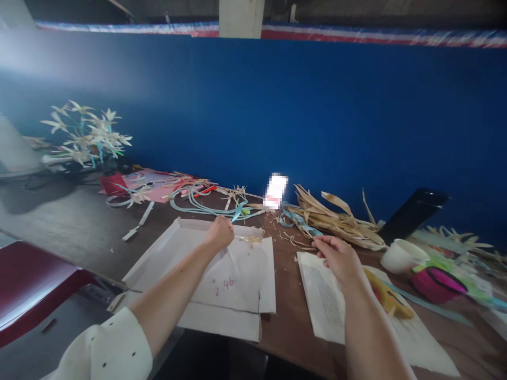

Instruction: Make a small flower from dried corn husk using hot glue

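Observation:
My left hand (221,232) is closed above a flattened white cardboard sheet (237,266) marked in red, with a short light-blue strip (237,212) at its fingertips. Farther right, my right hand (336,254) pinches the near end of a pale-blue ribbon (303,224), which runs back toward a bundle of dried corn husks (336,219). Beneath and beside the right hand lies a printed paper (319,301). A small pale husk piece (250,239) rests on the cardboard's far part.
White husk flowers (89,134) stand at far left. Pink paper (158,187) and coiled blue cord (186,206) lie behind the cardboard. On the right are a leaning black phone-like slab (414,214), a white cup (404,256), a pink pouch (439,284) and a yellow tool (390,299).

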Demonstrator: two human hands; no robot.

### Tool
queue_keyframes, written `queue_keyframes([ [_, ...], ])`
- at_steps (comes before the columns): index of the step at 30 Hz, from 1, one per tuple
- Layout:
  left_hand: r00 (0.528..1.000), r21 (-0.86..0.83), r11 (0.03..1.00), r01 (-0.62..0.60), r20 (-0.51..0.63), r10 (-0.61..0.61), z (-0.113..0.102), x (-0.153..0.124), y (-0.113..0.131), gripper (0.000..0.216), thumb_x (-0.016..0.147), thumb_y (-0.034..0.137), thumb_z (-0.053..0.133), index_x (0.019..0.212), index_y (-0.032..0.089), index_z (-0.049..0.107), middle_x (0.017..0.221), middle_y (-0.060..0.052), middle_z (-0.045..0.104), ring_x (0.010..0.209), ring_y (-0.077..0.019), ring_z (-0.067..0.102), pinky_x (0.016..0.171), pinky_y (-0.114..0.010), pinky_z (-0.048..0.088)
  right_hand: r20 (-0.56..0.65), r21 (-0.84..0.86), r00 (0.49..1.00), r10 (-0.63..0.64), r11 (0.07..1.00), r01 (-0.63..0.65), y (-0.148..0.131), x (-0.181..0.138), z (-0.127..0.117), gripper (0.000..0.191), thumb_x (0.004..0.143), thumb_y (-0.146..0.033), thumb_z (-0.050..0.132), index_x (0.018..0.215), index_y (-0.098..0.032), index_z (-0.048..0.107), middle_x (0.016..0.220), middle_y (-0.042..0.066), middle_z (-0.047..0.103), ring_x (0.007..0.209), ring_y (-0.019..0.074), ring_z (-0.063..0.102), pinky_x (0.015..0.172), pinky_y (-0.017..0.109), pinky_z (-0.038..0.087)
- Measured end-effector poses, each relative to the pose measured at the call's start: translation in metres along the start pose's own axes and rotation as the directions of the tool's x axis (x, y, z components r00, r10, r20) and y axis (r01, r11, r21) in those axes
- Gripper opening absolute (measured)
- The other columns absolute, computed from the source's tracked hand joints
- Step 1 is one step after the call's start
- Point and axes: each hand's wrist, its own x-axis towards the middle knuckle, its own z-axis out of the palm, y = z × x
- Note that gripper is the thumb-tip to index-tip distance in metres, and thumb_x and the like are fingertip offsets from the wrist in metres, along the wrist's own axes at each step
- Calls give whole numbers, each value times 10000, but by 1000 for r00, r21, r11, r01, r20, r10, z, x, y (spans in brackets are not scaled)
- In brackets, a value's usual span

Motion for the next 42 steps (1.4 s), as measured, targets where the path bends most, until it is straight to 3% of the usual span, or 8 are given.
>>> queue_keyframes([
  [2,1000,13,1000,-3,-12,3,-3,-1,-6,179,780,157,488,722,125,653,911,-105,618,912,-195,571,794,-258,429,93,-307,995,-46,949,72,5,-6,-4,197,647,-372,677,741,-199,691,666,23,651,543,147,555,473,236,353],
  [5,1000,25,1000,5,-20,-5,-1,-3,-12,171,781,175,503,722,128,657,912,-100,614,903,-191,572,785,-254,432,172,-667,984,-45,730,150,7,-23,-10,141,682,-374,652,648,-238,668,616,7,631,556,161,551,516,258,335],
  [10,999,6,1000,30,-41,-30,9,-2,-17,174,787,205,524,710,140,667,923,-102,609,872,-192,588,787,-266,442,237,-892,964,122,419,167,4,-59,-14,165,734,-411,581,712,-275,671,731,12,659,699,202,588,541,269,298],
  [17,994,-43,998,45,-98,-49,17,-5,-20,143,787,216,546,713,143,645,956,-99,588,845,-187,593,748,-264,447,247,-922,956,158,342,182,-1,-76,1,250,841,-365,444,848,-322,689,936,19,683,848,236,617,604,294,343],
  [23,992,-54,999,-1,-125,-6,19,-7,-22,142,788,182,529,694,144,628,905,-88,580,844,-178,585,774,-257,440,254,-955,953,165,203,219,-2,-72,16,281,857,-331,432,884,-230,693,908,108,688,857,287,636,631,332,387],
  [38,991,-43,999,-10,-135,4,18,-12,-20,167,809,186,516,735,136,657,922,-94,587,842,-175,580,788,-265,437,423,-905,888,184,35,424,-5,-65,15,290,814,-143,412,908,-147,686,964,164,673,904,303,635,674,351,408],
  [42,987,-57,998,-35,-159,25,19,-12,-21,157,797,180,517,712,143,644,904,-84,585,815,-170,577,764,-259,438,465,-885,872,150,51,463,0,-61,10,265,807,-177,421,872,-163,677,934,147,675,879,302,634,660,347,389],
])
